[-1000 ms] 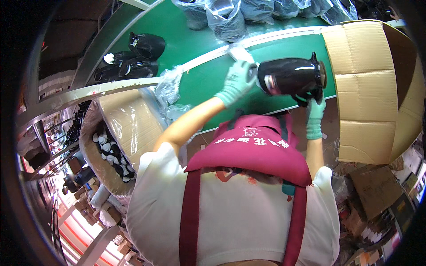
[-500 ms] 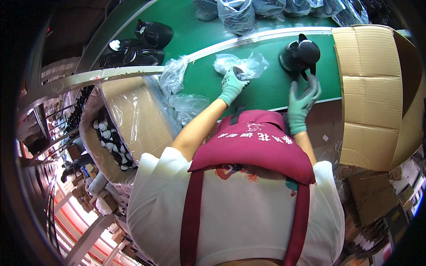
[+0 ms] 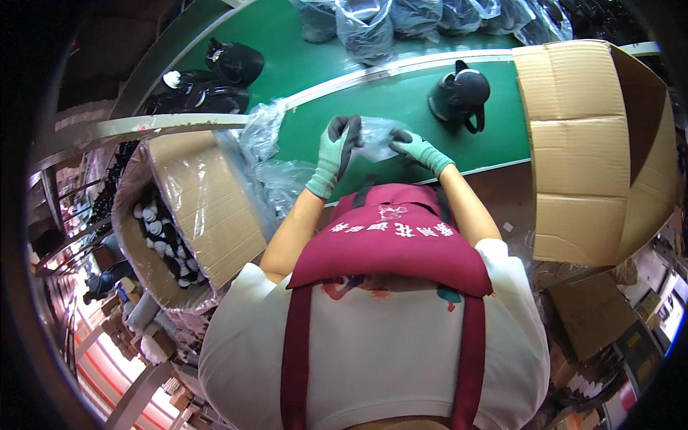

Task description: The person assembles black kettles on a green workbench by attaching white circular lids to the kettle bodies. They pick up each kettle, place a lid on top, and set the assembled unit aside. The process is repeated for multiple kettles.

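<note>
Both my hands wear green gloves with dark fingertips. My left hand and my right hand together hold a clear plastic bag above the green belt. A black kettle stands upright on the belt, to the right of and beyond my right hand, apart from it. Loose clear bags lie heaped at the belt's left end, beside my left forearm.
A large cardboard box lies on its side at the right. A plastic-lined carton holding several small black and white parts stands at the left. More black kettles sit at the far left; bagged dark items line the far belt.
The kettle left my hands and now stands alone on the belt. My hands then took up a clear plastic bag and drew it closer to me.
</note>
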`<state>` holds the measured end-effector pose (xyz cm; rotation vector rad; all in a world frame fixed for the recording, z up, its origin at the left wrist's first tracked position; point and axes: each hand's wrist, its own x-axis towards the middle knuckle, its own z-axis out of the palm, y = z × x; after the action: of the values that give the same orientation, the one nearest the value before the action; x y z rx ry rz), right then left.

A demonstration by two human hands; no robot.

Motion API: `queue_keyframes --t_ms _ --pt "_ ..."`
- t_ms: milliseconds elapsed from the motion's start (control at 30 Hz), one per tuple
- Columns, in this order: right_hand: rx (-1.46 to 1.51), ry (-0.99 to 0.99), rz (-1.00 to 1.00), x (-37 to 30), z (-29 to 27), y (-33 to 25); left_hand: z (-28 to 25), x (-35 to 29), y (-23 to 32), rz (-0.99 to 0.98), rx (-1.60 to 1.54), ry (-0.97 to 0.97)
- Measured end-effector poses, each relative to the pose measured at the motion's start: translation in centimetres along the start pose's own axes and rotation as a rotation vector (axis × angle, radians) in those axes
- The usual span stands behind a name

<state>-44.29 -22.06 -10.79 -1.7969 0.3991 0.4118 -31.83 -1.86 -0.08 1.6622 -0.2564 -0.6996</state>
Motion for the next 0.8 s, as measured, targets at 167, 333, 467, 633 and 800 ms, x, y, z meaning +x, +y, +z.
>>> queue_keyframes --t_ms 167,333,467,633,800 --pt "-0.03 0.636 -0.282 -7.0 -10.1 -11.7 0.3 2.9 -3.6 -0.121 -0.144 0.177" --pt "-0.915 0.664 -0.001 -7.0 -15.3 -10.7 0.8 4.6 -3.7 -0.449 -0.199 0.126" --pt "-0.506 0.853 -0.161 -10.5 -13.9 -12.5 0.2 5.8 -7.1 -0.457 -0.526 0.189" --pt "0.955 0.414 -0.023 -11.1 -7.9 -6.9 -0.2 7.5 -12.8 -0.225 -0.41 0.021" --pt "1.128 0.419 0.161 -10.8 0.0 -3.1 -1.1 6.2 -10.1 -0.345 -0.44 0.15"
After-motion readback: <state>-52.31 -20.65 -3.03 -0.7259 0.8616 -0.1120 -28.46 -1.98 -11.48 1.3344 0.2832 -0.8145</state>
